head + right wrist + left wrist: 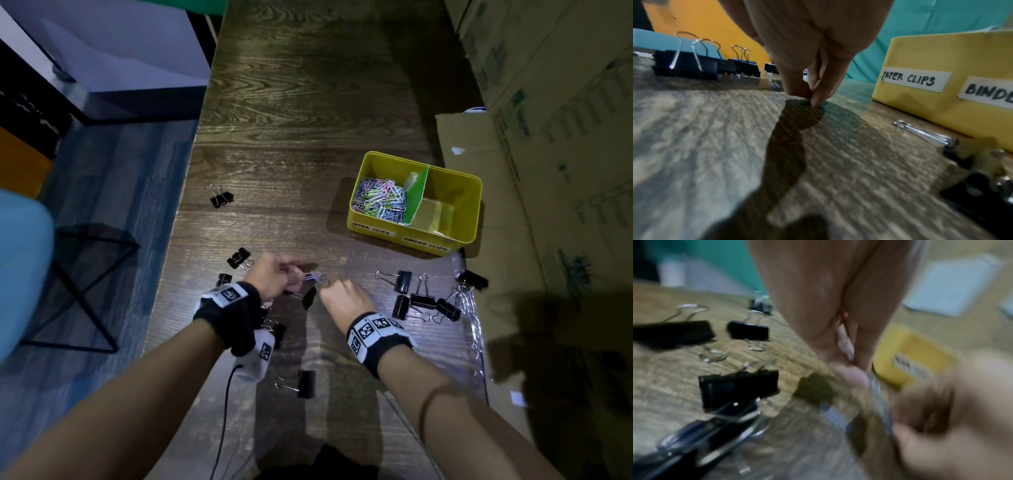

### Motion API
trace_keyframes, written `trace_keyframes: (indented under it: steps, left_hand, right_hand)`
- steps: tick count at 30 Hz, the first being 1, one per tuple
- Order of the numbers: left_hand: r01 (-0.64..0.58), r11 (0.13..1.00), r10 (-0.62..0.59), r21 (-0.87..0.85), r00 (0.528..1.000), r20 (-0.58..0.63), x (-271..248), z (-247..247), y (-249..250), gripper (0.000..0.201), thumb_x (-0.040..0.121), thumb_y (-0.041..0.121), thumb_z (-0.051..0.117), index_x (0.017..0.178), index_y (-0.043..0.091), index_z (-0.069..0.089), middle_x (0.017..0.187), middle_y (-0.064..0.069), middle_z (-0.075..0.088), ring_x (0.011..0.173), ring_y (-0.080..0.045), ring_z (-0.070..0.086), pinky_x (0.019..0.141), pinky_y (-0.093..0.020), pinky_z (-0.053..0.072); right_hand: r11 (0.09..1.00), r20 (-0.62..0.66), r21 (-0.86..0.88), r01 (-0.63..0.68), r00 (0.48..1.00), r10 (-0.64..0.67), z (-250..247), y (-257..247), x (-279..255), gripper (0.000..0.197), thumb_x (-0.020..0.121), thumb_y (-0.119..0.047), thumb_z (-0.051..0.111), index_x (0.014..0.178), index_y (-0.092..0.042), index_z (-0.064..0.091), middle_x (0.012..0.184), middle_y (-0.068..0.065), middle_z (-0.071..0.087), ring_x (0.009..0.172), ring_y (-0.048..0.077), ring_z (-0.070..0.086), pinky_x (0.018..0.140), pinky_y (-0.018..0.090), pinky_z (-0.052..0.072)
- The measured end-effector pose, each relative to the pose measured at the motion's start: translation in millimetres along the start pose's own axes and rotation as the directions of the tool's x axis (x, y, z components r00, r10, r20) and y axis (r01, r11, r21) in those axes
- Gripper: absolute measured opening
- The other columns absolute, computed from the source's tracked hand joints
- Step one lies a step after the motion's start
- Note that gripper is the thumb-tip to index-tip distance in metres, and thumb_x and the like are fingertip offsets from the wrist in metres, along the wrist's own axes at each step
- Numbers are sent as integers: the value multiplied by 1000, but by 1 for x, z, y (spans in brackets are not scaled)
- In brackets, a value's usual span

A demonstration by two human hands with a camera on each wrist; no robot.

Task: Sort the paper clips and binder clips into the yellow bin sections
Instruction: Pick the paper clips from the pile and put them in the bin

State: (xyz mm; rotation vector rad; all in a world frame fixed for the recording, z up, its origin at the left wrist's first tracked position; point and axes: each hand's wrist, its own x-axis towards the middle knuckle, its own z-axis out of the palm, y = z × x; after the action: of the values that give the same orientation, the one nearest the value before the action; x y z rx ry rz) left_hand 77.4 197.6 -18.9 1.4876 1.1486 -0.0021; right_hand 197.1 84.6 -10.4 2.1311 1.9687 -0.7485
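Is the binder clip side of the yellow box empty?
Yes, empty: the binder clips section shows only bare yellow floor.

You're looking down at a dark wood-grain worktop [308,120] lit from above, with a bright patch near you and shadow at its far end. Along your right stand stacked cardboard boxes [555,102], one flap [479,144] lying over the worktop's edge. To your left the floor [120,178] is blue-grey planking. A black wire-frame stool [85,284] stands there, beside a light blue seat [20,267]. Farther back sit a white panel [113,44] and an orange surface [20,164].
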Motion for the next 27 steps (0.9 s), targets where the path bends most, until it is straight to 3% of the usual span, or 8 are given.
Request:
trace_keyframes:
  steps: [5, 8, 13, 16, 19, 23, 25, 27]
  left_hand:
    - [35, 997, -37, -75, 999, -16, 1, -13, -7, 13, 82, -9, 61, 88, 1, 68, 82, -16, 67, 61, -15, 64, 68, -27, 59]
    - [65, 966, -70, -250, 997, -13, -2, -13, -5, 14, 84, -11, 57, 89, -1, 66, 74, -13, 64, 59, -14, 61, 62, -22, 57]
    - [116, 810, -115, -575, 993, 38, -8, -9, 7, 20, 85, -10, 41, 80, -1, 58, 69, -12, 52, 55, -18, 48, 46, -23, 42]
    - [187, 644, -154, -742, 981, 114, -9, -3, 12, 20, 90, 5, 36, 79, 6, 53, 72, -9, 51, 59, -16, 49, 52, -23, 41]
    - [175, 524, -125, -833, 984, 127, -11, 1, 19, 15, 93, 19, 47, 88, 8, 56, 76, -3, 57, 64, -12, 54, 54, -19, 49]
    - [134, 466, -114, -875, 989, 91, -8, -3, 20, 12, 93, 4, 47, 99, 4, 57, 77, -5, 57, 59, -8, 55, 53, -15, 50]
    - [133, 413, -126, -901, 988, 88, -7, -13, 17, 18, 92, 1, 47, 106, 4, 57, 76, -4, 60, 58, -7, 57, 54, -14, 51]
    - [112, 400, -133, -910, 989, 63, -6, -25, 12, 25, 91, -2, 46, 113, 3, 55, 86, -7, 63, 60, -6, 57, 56, -14, 51]
  right_hand:
    - [891, 12, 391, -232, 969, 247, -1, 9, 3, 21, 93, -9, 47, 102, -2, 65, 89, 15, 64, 77, 28, 62, 65, 29, 52]
    - [787, -78, 603, -133, 972, 224, 4, 16, -6, 28, 90, -11, 54, 116, -13, 65, 88, 3, 60, 70, 16, 56, 56, 15, 42]
    - [454, -111, 890, -47, 942, 315, 0, 16, -4, 21, 92, -12, 54, 107, -14, 69, 83, 1, 67, 68, 13, 58, 63, 27, 46]
    - [370, -113, 929, 0, 952, 284, -6, 3, 6, 23, 97, -15, 49, 110, -12, 67, 73, -17, 56, 60, -6, 45, 60, 13, 35]
    - [316, -150, 947, 59, 951, 270, -15, -11, 12, 26, 94, -10, 52, 117, -8, 65, 88, -4, 65, 64, -5, 51, 69, 15, 45]
    - [87, -165, 986, 142, 898, 408, -23, -12, 16, 22, 89, 4, 56, 110, 5, 64, 72, 6, 66, 51, 0, 58, 56, 13, 51]
    - [99, -132, 990, 100, 901, 413, -17, -6, 19, 21, 90, 3, 55, 106, -3, 68, 67, 2, 65, 50, 0, 59, 56, 17, 52]
    - [179, -98, 983, 24, 905, 413, -5, -4, 24, 32, 92, -5, 51, 87, -28, 72, 67, -3, 64, 56, 5, 58, 63, 28, 51]
